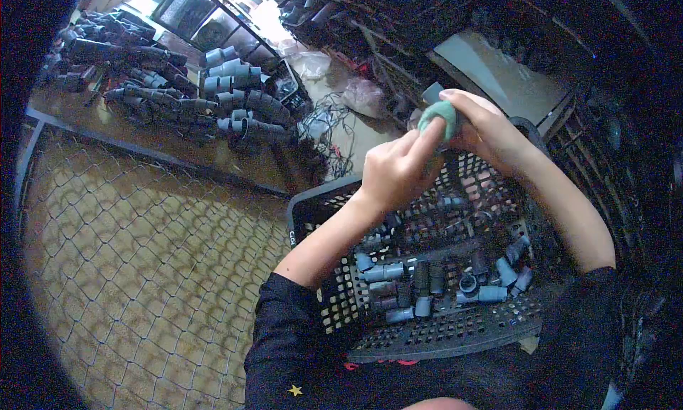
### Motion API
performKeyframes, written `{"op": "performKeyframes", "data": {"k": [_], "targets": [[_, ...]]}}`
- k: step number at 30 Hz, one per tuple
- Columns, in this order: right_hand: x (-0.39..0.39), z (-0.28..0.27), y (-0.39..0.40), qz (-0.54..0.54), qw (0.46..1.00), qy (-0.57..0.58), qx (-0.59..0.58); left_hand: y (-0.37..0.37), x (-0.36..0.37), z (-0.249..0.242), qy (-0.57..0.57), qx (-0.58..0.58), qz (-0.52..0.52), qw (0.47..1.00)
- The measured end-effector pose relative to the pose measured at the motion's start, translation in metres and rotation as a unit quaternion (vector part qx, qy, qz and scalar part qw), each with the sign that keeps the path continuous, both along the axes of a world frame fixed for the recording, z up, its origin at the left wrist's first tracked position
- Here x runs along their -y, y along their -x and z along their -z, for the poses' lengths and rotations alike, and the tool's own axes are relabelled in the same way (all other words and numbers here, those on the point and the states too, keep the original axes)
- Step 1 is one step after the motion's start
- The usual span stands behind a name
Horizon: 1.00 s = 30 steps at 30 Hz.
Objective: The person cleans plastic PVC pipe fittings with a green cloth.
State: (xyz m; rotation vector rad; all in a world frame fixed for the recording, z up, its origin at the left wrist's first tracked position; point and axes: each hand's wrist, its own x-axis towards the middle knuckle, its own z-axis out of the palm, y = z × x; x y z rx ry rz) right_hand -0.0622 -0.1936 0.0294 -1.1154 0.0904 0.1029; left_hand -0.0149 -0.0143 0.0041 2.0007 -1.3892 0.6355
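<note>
My two hands meet above a black plastic crate. My right hand (487,129) is closed round a grey plastic pipe fitting (432,92), whose end sticks out past the thumb. A pale green cloth (437,116), soft-looking and wrapped over, is pressed against the fitting by the fingers of my left hand (402,168). The fingers partly hide both the cloth and the fitting. Below, the crate (420,349) holds several loose grey pipe fittings (384,272), some lying flat, one showing its round opening (467,282).
Wire mesh fencing (142,267) lies left of the crate over a brown surface. Beyond it, stacked grey pipe fittings (235,79) fill a low table. Clear plastic bags (363,95) and tangled dark strands (331,129) lie behind. A pale board (491,72) stands at the back right.
</note>
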Motion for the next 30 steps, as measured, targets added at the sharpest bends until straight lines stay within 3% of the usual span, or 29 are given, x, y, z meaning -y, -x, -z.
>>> {"op": "performKeyframes", "data": {"k": [3, 5, 7, 10, 12, 15, 16, 19, 21, 23, 25, 30], "targets": [[0.004, 0.000, 0.000, 0.009, 1.000, -0.002, -0.015, -0.012, -0.005, -0.009, -0.061, 0.014, -0.048, 0.997], [0.006, 0.003, -0.002, -0.020, 0.999, -0.035, -0.023, -0.023, 0.000, -0.007, 0.059, 0.028, -0.049, 0.997], [0.005, 0.005, -0.003, -0.033, 0.997, -0.065, -0.033, -0.020, -0.004, -0.005, 0.026, 0.047, -0.021, 0.998], [0.003, 0.006, -0.006, -0.004, 1.000, 0.012, -0.011, -0.004, -0.005, -0.010, -0.036, 0.092, 0.023, 0.995], [0.003, 0.003, -0.004, -0.011, 0.998, 0.057, -0.016, -0.012, -0.007, -0.006, 0.000, 0.067, -0.001, 0.998], [0.009, 0.023, -0.011, -0.068, 0.997, 0.041, -0.023, -0.019, -0.006, -0.001, 0.034, 0.052, -0.021, 0.998], [0.005, 0.021, -0.006, -0.022, 0.998, 0.034, -0.047, -0.016, -0.005, 0.001, 0.035, 0.056, -0.010, 0.998], [0.004, 0.025, -0.013, 0.019, 0.971, 0.193, 0.144, 0.001, -0.004, -0.008, -0.042, 0.106, 0.037, 0.993], [0.006, 0.020, -0.011, -0.012, 0.981, 0.153, 0.116, -0.008, -0.007, -0.007, -0.068, 0.155, 0.030, 0.985], [0.001, 0.008, -0.003, -0.005, 0.996, 0.088, 0.028, -0.020, -0.012, -0.008, -0.046, 0.151, -0.020, 0.987], [0.002, 0.000, 0.001, -0.017, 0.996, 0.084, 0.019, -0.022, -0.012, -0.010, -0.013, 0.119, -0.053, 0.991], [0.007, 0.007, -0.008, -0.049, 0.994, 0.087, 0.049, -0.010, -0.009, -0.010, -0.032, 0.180, 0.013, 0.983]]}}
